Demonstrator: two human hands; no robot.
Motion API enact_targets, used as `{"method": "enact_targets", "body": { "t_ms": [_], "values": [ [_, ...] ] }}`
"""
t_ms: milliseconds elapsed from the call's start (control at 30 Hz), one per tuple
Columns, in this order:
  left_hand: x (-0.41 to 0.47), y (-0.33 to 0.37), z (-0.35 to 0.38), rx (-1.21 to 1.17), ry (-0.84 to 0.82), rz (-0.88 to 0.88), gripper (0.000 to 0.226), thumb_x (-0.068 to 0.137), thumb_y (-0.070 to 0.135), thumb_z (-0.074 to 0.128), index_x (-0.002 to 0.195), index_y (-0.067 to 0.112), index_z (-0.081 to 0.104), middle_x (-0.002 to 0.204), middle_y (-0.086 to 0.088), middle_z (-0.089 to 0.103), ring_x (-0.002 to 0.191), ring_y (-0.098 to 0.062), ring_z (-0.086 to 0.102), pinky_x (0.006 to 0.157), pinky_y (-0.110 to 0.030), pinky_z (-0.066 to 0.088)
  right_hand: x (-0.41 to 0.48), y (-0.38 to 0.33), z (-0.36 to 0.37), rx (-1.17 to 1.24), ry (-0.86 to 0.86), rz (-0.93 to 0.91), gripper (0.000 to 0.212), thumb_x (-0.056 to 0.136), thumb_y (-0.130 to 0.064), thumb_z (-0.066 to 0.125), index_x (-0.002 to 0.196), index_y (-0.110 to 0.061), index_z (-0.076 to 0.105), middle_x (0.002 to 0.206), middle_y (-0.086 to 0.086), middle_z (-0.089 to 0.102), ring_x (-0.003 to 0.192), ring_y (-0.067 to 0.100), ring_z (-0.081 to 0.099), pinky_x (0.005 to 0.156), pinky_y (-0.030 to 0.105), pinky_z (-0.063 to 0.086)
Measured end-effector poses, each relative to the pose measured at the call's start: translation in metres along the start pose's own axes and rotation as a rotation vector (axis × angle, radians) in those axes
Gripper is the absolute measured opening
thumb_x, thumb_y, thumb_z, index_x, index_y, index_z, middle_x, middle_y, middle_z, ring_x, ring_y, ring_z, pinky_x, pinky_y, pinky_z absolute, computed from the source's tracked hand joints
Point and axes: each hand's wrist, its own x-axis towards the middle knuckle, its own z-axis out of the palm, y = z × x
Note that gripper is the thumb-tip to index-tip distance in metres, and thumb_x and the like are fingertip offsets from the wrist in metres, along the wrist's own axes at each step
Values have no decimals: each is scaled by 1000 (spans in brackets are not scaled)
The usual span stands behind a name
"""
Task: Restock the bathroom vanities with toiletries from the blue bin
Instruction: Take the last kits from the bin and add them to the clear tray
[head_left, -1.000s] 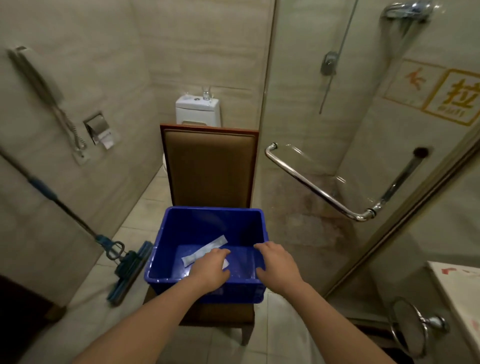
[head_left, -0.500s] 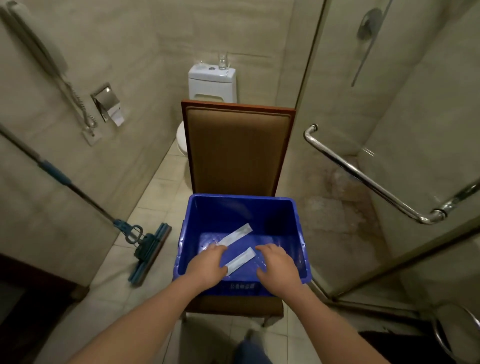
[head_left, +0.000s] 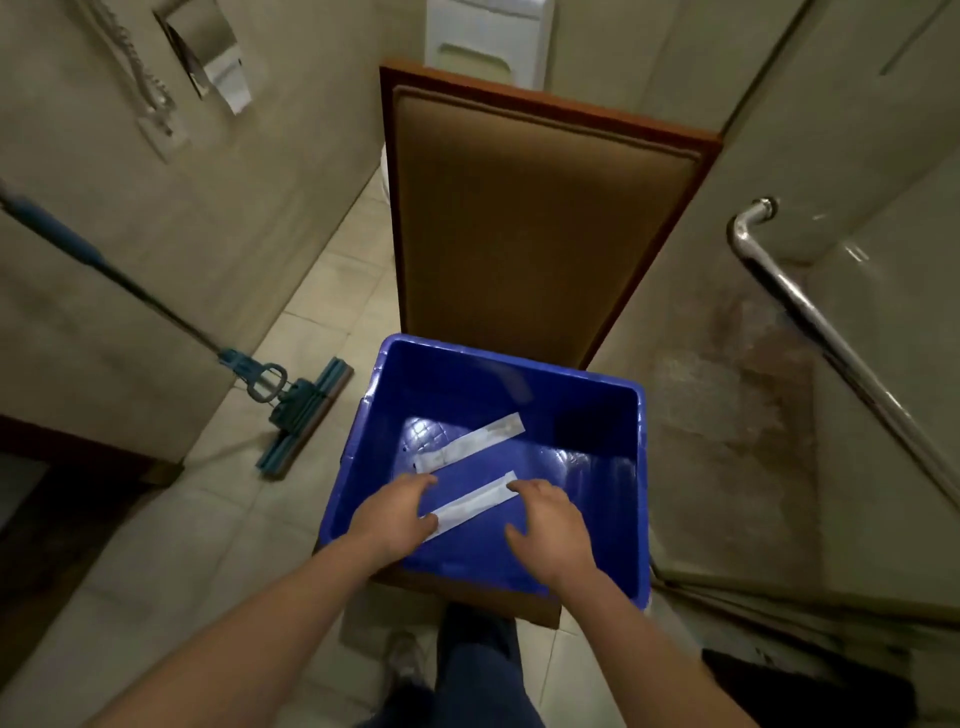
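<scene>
Head cam looks straight down into the blue bin (head_left: 509, 358), which is parked on the seat of a padded chair (head_left: 519, 234), probably so it sits at easy reaching height. Two white packets are left on the bin floor: the near packet (head_left: 475, 501) and the far packet (head_left: 470, 441) at its 12 o'clock, both slanted the same way. The left hand (head_left: 395, 514) covers the near one's 8 o'clock end; can't tell if it's pinching yet. The right hand (head_left: 550, 525) is loose and holds nothing, fingertips at the 2 o'clock end. My guess is it's steadying the packet for pickup. A mop (head_left: 301, 410) leans at the bin's 9 o'clock.
</scene>
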Motion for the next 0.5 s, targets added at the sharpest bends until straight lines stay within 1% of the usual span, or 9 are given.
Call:
{"method": "enact_targets", "body": {
  "t_ms": [233, 367, 500],
  "values": [
    [68, -16, 41, -64, -107, -166, 57, 91, 36, 60, 143, 25, 41, 144, 3, 43, 124, -18, 51, 99, -34, 45, 71, 38, 31, -57, -206, -15, 55, 92, -27, 56, 145, -23, 41, 145, -4, 45, 131, 18, 42, 108, 31, 37],
    [101, -29, 62, -91, -144, -240, 56, 89, 32, 63, 141, 25, 43, 142, 2, 45, 124, -18, 51, 100, -34, 44, 105, 53, 56, -40, -265, -12, 54, 92, -24, 58, 143, -23, 43, 144, -6, 45, 132, 16, 40, 110, 31, 35],
    [126, -43, 79, -54, -169, -275, 55, 85, 30, 66, 136, 25, 46, 138, 3, 47, 122, -17, 50, 99, -32, 44, 131, 62, 82, -25, -298, -16, 53, 88, -22, 62, 139, -23, 46, 139, -5, 47, 129, 17, 40, 107, 30, 37]
  ]
}}
